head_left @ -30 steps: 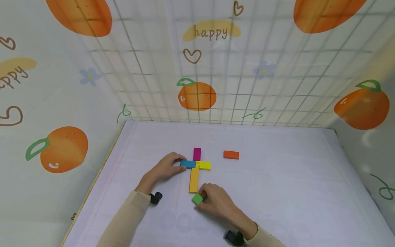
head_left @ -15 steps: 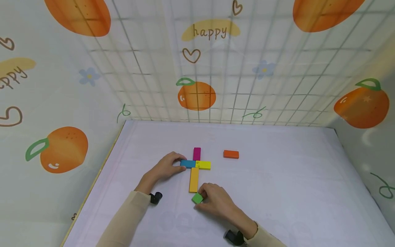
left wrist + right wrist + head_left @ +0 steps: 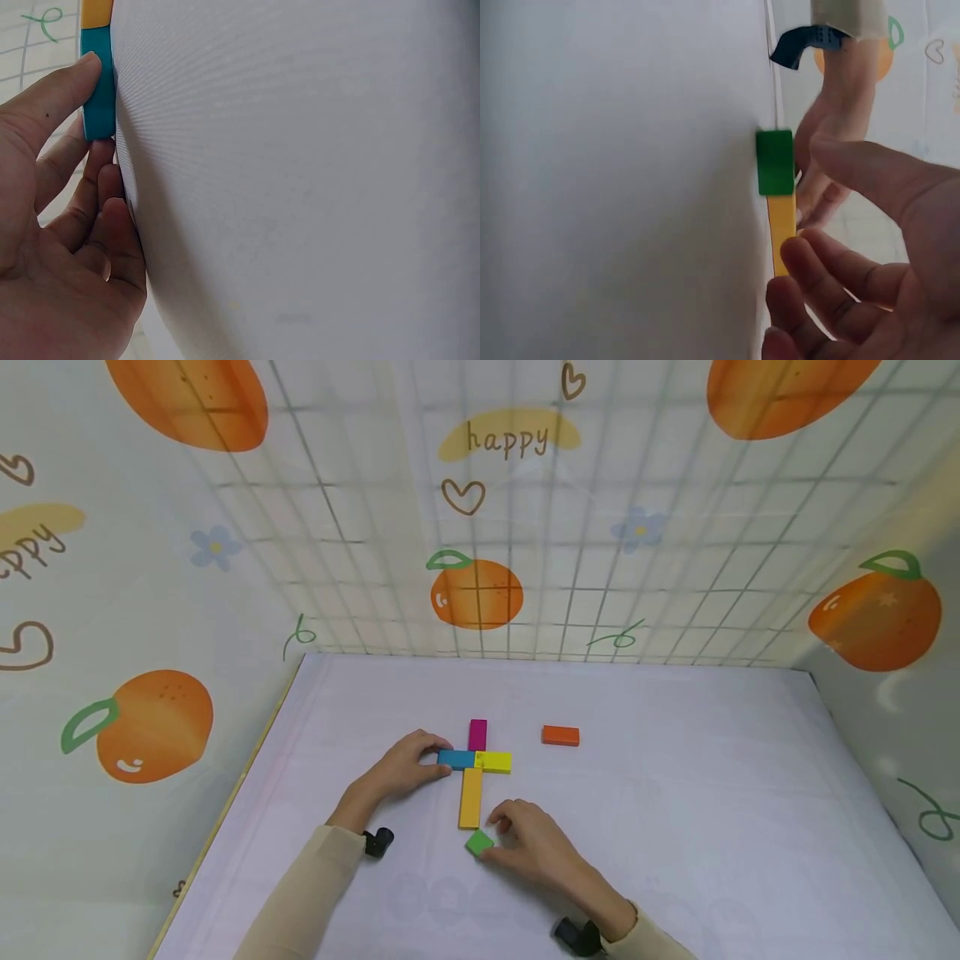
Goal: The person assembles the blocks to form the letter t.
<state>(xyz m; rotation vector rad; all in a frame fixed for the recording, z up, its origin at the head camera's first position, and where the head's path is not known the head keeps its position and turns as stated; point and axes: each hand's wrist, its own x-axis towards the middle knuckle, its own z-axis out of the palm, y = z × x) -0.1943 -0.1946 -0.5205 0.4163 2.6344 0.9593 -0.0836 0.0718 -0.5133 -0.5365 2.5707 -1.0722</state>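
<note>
My left hand (image 3: 405,766) holds the left end of a blue block (image 3: 456,760) between thumb and fingers. A yellow block (image 3: 497,763) adjoins its right end, a magenta block (image 3: 477,735) stands behind, and a long amber block (image 3: 470,797) runs toward me from the join. Just off the amber block's near end lies a green block (image 3: 480,844), turned corner-on. My right hand (image 3: 536,843) is beside it, fingers parted; the thumb tip is close to the green block, and whether it touches I cannot tell. The right wrist view shows the green block (image 3: 775,163) outside the fingers' grip.
An orange block (image 3: 561,736) lies apart, behind and to the right of the joined blocks. The white tabletop (image 3: 712,793) meets a printed cloth wall (image 3: 375,568) at the back and sides. Each wrist wears a small black camera (image 3: 379,842).
My right hand's fingers have come off the green block and spread, and the hand has shifted slightly right. The green block and my left hand have stayed in place.
</note>
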